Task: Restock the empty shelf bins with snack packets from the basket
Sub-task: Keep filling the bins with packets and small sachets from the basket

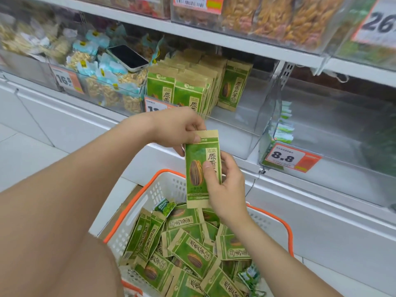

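Note:
I hold one green and tan sunflower seed packet (198, 166) upright above the basket. My left hand (177, 129) pinches its top edge, and my right hand (225, 185) grips its lower right side with the thumb across the front. Below, a white basket with an orange rim (165, 189) holds several more of the same packets (192, 251). On the shelf ahead, a clear bin (242, 133) has rows of these packets (188, 91) standing at its left side, with its right side bare.
A phone (128, 57) lies on bagged nuts in the bin to the left. To the right, a mostly bare clear bin (342, 146) carries an 8.8 price tag (289, 157) and a few small green packets (284, 127). Upper shelf bins hold yellow snacks (274, 18).

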A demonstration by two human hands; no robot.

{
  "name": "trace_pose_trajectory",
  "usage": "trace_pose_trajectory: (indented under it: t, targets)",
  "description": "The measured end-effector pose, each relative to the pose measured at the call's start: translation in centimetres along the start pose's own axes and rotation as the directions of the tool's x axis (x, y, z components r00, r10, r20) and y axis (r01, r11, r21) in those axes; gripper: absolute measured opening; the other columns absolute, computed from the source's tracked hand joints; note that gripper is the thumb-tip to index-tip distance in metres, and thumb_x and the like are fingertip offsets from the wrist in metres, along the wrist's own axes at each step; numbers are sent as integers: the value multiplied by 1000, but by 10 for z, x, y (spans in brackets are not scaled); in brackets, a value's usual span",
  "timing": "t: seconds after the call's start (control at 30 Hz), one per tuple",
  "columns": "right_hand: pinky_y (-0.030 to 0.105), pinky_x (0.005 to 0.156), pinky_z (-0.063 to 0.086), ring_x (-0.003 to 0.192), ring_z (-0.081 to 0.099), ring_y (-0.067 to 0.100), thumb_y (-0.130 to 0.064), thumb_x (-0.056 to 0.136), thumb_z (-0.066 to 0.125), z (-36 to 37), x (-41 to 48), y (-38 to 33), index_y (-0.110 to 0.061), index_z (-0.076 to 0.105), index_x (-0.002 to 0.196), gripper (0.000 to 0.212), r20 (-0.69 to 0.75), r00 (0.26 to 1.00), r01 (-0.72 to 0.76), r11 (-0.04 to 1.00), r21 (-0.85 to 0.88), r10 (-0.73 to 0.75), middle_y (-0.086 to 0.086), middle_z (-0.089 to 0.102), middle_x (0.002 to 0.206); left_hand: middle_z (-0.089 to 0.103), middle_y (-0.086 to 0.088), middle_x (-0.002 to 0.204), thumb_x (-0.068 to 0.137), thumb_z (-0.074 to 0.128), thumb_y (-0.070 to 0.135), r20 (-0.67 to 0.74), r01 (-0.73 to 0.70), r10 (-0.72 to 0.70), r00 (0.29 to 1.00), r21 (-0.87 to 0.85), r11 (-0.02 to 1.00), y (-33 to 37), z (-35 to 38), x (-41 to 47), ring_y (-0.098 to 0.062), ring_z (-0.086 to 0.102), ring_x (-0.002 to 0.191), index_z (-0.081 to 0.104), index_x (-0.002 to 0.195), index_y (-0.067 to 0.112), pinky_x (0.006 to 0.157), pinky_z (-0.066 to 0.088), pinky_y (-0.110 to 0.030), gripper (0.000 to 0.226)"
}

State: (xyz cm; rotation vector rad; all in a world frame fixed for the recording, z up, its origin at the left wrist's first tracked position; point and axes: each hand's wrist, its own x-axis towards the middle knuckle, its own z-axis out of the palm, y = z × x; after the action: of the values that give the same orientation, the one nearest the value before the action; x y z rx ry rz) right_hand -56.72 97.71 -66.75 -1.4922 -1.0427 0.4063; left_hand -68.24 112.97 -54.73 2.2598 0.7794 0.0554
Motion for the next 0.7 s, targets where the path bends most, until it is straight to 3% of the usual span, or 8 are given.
trace_pose_trajectory:
  t: [0.1,0.2,0.3,0.43,0.53,0.7]
  targets:
    - [41,76,58,87,71,8,-31,100,65,-10,14,-17,-26,62,125,26,-149,984,83,989,-122,-101,-17,74,95,76,2,99,105,62,23,-275,-125,141,951,75,989,10,-5,5,-15,72,93,71,108,19,85,62,-39,10]
    - [26,76,53,89,67,2,-33,104,60,-21,35,-39,-21,57,132,31,-281,931,176,961,-215,-233,-26,68,98,60,0,116,102,57,20,-537,-141,338,773,373,917,10,-11,14,-24,50,114,63,119,22,96,43,-39,18]
    - [37,82,56,91,68,3,-43,102,59,-26,73,-51,-25,63,125,29,-334,924,113,969,-221,-184,-21,71,100,51,-5,123,94,56,16,-622,-25,410,667,531,847,5,-13,25,-31,40,120,58,122,20,96,40,-47,28]
    - [49,75,59,79,71,31,-57,94,55,-20,141,-56,-26,67,95,33,-315,949,-65,962,-265,-23,-5,74,84,49,-7,138,91,61,29,-630,99,392,671,600,794,-4,-12,40,-35,39,133,52,129,16,105,32,-48,41]
    - [33,83,39,114,62,38,-42,106,50,-13,182,-61,-9,56,124,37,-323,941,-220,910,-351,103,13,68,120,42,-10,154,93,62,38,-627,169,327,707,600,782,-10,-10,50,-38,30,148,49,138,14,117,24,-55,53]
    - [47,104,41,130,52,43,-26,104,48,0,225,-49,-13,35,139,39,-322,905,-411,769,-490,278,16,60,134,35,-9,162,89,64,50,-541,193,280,793,659,727,-17,-15,63,-37,20,155,39,149,15,122,13,-66,74]
